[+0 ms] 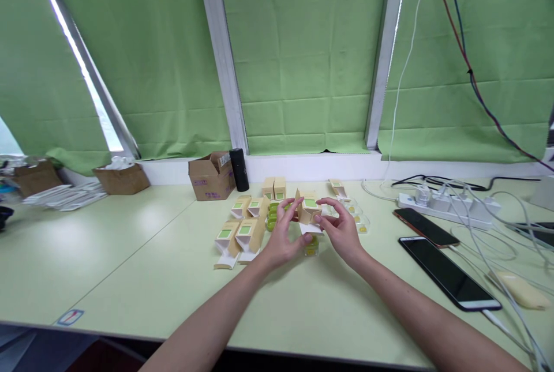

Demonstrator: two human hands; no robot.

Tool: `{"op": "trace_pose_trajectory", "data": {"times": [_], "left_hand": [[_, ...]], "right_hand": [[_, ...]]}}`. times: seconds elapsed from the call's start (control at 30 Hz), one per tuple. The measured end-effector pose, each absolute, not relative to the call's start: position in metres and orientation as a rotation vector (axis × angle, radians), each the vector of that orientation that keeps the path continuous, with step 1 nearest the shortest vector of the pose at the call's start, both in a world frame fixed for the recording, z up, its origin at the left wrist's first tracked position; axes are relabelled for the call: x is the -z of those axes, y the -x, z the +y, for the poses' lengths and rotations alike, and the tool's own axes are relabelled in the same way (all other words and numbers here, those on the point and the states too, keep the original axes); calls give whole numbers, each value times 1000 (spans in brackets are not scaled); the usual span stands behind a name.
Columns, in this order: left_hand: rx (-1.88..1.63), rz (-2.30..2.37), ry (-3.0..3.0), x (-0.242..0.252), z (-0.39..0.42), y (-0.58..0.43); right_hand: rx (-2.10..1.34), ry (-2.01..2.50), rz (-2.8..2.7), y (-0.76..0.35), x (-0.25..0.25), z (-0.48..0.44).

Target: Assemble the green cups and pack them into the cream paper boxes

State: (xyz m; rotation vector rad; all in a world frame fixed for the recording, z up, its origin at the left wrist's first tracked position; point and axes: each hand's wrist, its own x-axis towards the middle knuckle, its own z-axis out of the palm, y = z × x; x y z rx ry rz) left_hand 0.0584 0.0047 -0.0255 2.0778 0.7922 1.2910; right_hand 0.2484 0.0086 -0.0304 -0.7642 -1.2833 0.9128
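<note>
Between both hands is a small tan cardboard box (pixel 306 215) with a green label and its flaps open. My left hand (pixel 283 235) grips its left side, thumb near the lower white flap. My right hand (pixel 341 229) pinches a flap on the right side. Just below the box stands a small clear jar with yellow-green contents (pixel 311 247). To the left, several similar open boxes (pixel 251 232) lie with their flaps out. Green containers (pixel 272 216) sit behind my left hand, partly hidden. Clear containers with yellow contents (pixel 360 222) stand beyond my right hand.
Two closed tan boxes (pixel 274 187) stand behind. A brown carton (pixel 211 177) and a black cylinder (pixel 239 169) are by the window ledge. On the right lie two phones (pixel 448 271), a power strip (pixel 448 209), a yellow object (pixel 519 288) and tangled white cables.
</note>
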Motion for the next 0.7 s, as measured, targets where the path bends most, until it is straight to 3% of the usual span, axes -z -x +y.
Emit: {"op": "trace_pose_trajectory", "data": {"times": [0.7], "left_hand": [[-1501,693,-1710,26,14,-60]], "right_hand": [[-973,585,-1446,-247,35,0]]}}
